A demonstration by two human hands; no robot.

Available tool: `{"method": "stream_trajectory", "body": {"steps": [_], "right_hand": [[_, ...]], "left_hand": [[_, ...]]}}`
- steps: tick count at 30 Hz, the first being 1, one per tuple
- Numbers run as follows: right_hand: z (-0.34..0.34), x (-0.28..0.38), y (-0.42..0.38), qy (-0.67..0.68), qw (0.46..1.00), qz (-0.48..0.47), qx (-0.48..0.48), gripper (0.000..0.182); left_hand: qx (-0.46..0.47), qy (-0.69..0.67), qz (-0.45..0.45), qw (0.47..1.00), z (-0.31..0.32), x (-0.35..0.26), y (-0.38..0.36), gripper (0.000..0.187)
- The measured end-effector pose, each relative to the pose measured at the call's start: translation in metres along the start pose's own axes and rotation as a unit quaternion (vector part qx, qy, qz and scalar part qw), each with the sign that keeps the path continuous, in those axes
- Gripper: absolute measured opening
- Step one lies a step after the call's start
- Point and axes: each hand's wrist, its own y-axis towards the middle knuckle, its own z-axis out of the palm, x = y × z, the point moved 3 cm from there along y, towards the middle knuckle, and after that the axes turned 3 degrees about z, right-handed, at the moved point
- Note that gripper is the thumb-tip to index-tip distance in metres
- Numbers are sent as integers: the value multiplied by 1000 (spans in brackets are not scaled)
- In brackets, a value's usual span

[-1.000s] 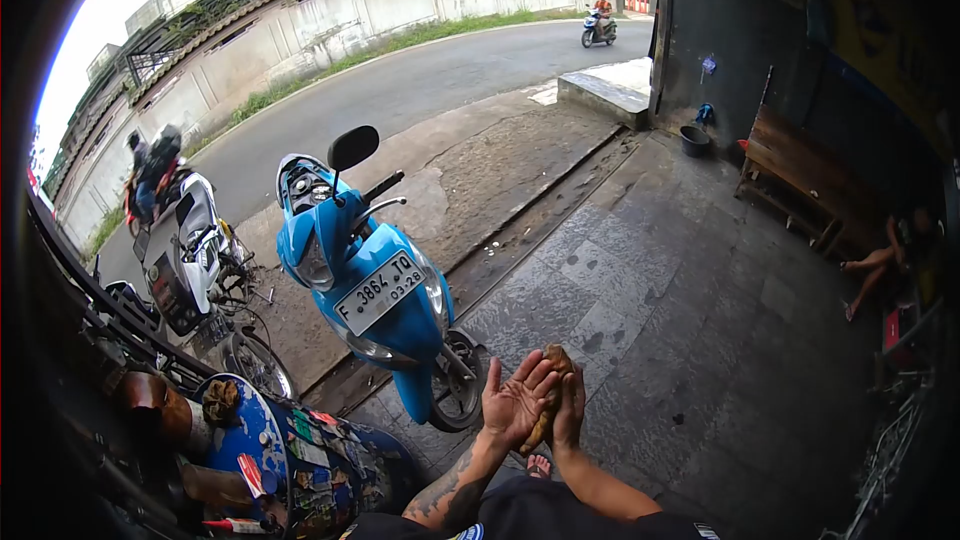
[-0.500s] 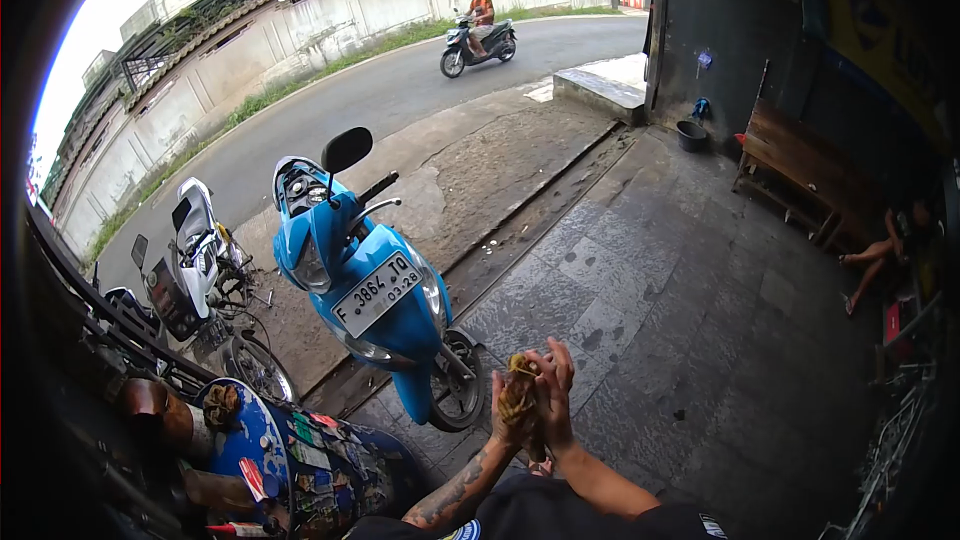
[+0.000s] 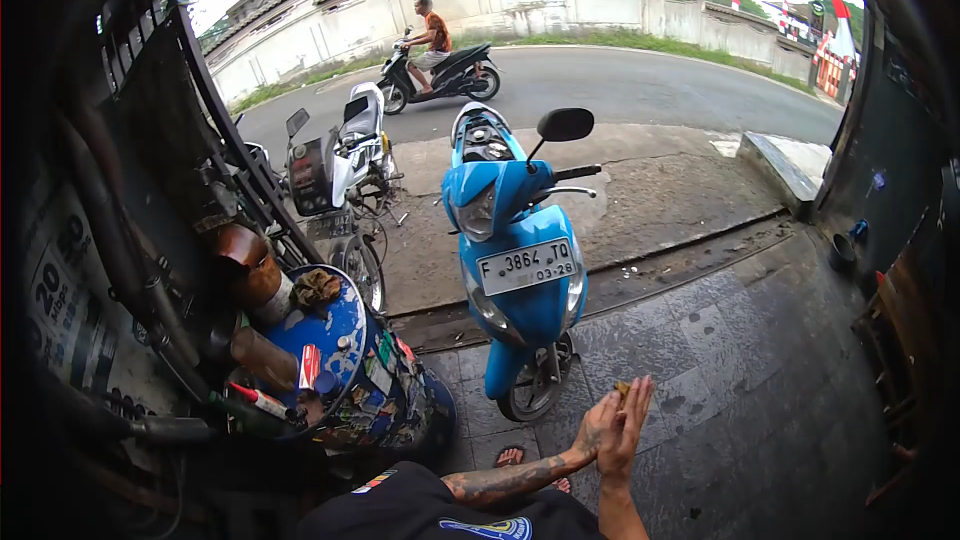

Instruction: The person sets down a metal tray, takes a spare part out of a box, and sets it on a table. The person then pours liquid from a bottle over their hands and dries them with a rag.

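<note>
My left hand (image 3: 594, 427) and my right hand (image 3: 626, 432) are pressed together at the lower right of the head view. Between them is a crumpled yellow-brown rag (image 3: 623, 388); only a small bit of it shows at the top. The fingers of my right hand lie straight along the rag, while my left hand is closed around it and partly covered. Ahead and to the left of my hands stands a blue scooter (image 3: 520, 270), its front facing me and its licence plate in sight.
A blue drum (image 3: 345, 345) at left carries another crumpled rag (image 3: 316, 288), a red-and-white box (image 3: 309, 367) and bottles. Behind it is a white, partly stripped motorcycle (image 3: 355, 160). On the road, a person (image 3: 433, 35) rides a dark scooter (image 3: 450, 75). A wooden bench (image 3: 895, 310) stands at right.
The view has swung right-to-left, so the blue scooter and drum sit further right. My hands have closed tighter, hiding most of the rag. The rider has travelled left along the road.
</note>
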Motion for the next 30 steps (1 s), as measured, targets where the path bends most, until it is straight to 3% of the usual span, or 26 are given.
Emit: {"method": "stream_trajectory", "body": {"steps": [1,2,5,8,11,12,13,15,17,18,19,20,22,23,25,27,29,30], "right_hand": [[-4,-14,4,69,996,56,-2,67],[-7,-24,10,71,996,60,5,67],[-17,-50,24,116,984,116,-64,64],[-36,-66,33,45,981,98,-161,55],[-62,-55,20,32,950,101,-295,49],[-62,-44,13,81,953,89,-276,48],[-61,-35,10,131,956,70,-253,47],[-41,-30,-8,79,975,43,-204,47],[-11,-55,-25,105,982,11,-157,46],[-11,-68,-24,168,971,96,-139,47],[-11,-79,-26,233,949,177,-114,48],[-15,-87,-28,229,949,177,-125,48],[-35,-80,-33,36,976,33,-211,46],[-40,-81,-40,34,975,35,-217,46],[-42,-88,-53,38,985,61,-154,48],[-39,-96,-64,-27,985,37,-168,49],[-34,-93,-76,-203,976,9,-76,52],[-32,-93,-75,-292,955,41,-24,50]], "left_hand": [[4,-12,-29,999,2,-24,-15,43],[4,-97,-173,980,1,-44,-24,43],[48,-203,-240,948,17,-16,-53,43],[127,-299,-231,917,10,-36,-57,33],[-11,-251,-158,955,-16,-61,-17,32],[-38,-391,-207,896,-16,-49,-4,34],[-1,-427,-178,887,-21,-36,4,37],[29,-442,-166,881,-19,-46,17,37],[-89,-294,-123,944,-8,-90,10,38],[15,-196,-1,980,-7,-93,15,38],[27,-201,0,979,0,-88,11,38],[56,-112,85,989,9,-89,4,33],[83,5,218,972,25,-100,2,26],[90,3,220,971,30,-99,5,26],[148,162,280,935,41,-101,12,25],[175,148,247,942,45,-95,16,25],[188,185,234,936,50,-81,18,25],[173,150,168,959,48,-83,19,26]]}}
